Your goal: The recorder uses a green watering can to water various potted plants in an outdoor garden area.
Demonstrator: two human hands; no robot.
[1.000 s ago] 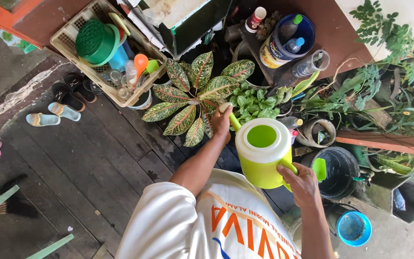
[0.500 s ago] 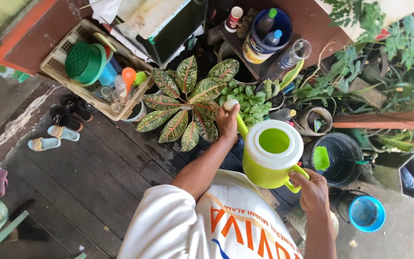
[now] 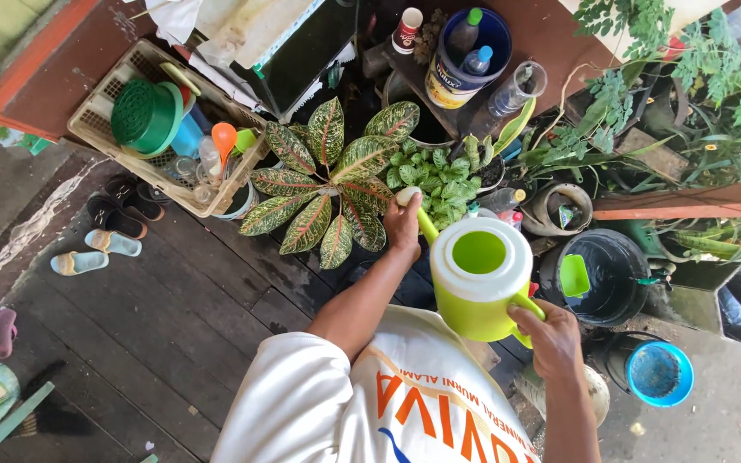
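Dark wooden floor boards [image 3: 173,317] lie under many pots and buckets. The right hand [image 3: 551,339] holds the handle of a green watering can [image 3: 482,279] with a white top. The left hand [image 3: 403,225] is curled on its spout, maybe pinching it, beside a plant with red-spotted leaves [image 3: 328,180].

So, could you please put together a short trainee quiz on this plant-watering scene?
1. True or false: the right hand holds the watering can by its handle.
2. The left hand grips the can's: A) lid, B) spout, C) base?
3. What colour is the dish basket beside the red-veined plant?

Key: 1 true; 2 B; 3 beige.
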